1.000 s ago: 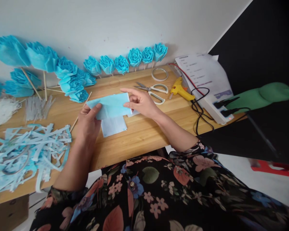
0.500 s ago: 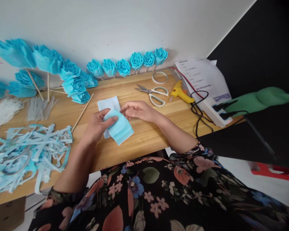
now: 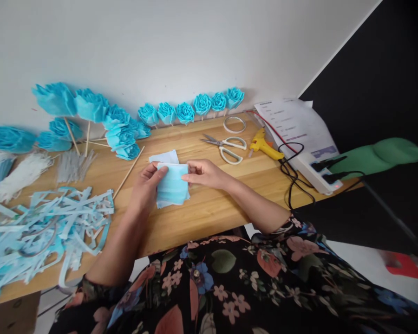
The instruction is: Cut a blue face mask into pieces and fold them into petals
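Between my two hands is a light blue piece of pleated fabric (image 3: 173, 184), which looks like face mask material. My left hand (image 3: 146, 186) pinches its upper left corner, thumb on top. The upper right edge is pinched by my right hand (image 3: 205, 174), with the thumb across the front. Behind it on the table lies a paler piece of fabric (image 3: 164, 157), partly covered by the blue one. A thin wooden stick (image 3: 128, 172) rests just left of these pieces.
Scissors (image 3: 226, 146), a tape roll (image 3: 234, 124) and a yellow glue gun (image 3: 264, 144) lie right of centre, near a power strip (image 3: 318, 174) with black cables. Blue fabric flowers (image 3: 185, 113) line the wall. Cut strips (image 3: 55, 232) heap at left beside white cords (image 3: 22, 177).
The blue fabric has turned from slanted to nearly square-on. My right hand, earlier beside its edge, now pinches its upper right. The whole view has shifted slightly.
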Available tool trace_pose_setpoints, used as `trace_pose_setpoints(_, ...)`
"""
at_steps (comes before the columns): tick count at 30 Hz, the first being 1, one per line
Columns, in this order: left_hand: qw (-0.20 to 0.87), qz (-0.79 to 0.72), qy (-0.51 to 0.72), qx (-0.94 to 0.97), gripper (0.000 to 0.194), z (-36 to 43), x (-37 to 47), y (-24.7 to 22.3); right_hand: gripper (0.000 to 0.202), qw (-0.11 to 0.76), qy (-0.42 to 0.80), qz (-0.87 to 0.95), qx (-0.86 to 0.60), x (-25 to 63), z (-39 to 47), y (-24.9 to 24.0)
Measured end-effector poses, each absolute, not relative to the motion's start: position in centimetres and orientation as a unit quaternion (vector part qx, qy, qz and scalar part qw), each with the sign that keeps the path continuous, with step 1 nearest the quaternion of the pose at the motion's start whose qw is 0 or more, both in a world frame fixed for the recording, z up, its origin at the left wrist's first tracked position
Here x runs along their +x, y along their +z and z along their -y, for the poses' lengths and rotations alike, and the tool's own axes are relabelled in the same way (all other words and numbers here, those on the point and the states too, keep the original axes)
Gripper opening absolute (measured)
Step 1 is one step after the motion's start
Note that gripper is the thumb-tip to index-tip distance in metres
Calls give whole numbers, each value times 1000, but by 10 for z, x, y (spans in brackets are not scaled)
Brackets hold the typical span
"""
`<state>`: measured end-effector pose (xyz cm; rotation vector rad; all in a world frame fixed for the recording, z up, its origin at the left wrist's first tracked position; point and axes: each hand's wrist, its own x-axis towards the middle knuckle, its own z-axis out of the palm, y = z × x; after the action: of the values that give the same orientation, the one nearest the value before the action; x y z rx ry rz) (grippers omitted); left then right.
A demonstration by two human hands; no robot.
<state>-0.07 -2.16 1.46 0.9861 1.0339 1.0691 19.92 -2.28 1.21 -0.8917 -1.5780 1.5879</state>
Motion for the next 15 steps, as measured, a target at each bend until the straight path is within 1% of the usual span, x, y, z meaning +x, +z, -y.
trace_pose_setpoints(2, 614, -462, 443, 461, 33, 24, 0, 18, 39, 330, 626, 622, -334, 199, 24, 15)
trace_pose_setpoints(5, 590, -464, 401, 526, 33, 29, 4, 24, 38, 329, 581, 653, -358, 198, 26, 16)
trace_pose_setpoints(9, 569, -466, 389, 555, 35, 31, 8, 26, 41, 365, 477, 688, -407, 197, 26, 11)
trace_pose_setpoints(11, 568, -469, 376, 562, 37, 30, 6, 24, 40, 392, 437, 691, -422, 197, 25, 9)
trace_pose_setpoints(15, 562, -478, 344, 580, 40, 28, 1, 19, 36, 439, 406, 665, -447, 201, 22, 11)
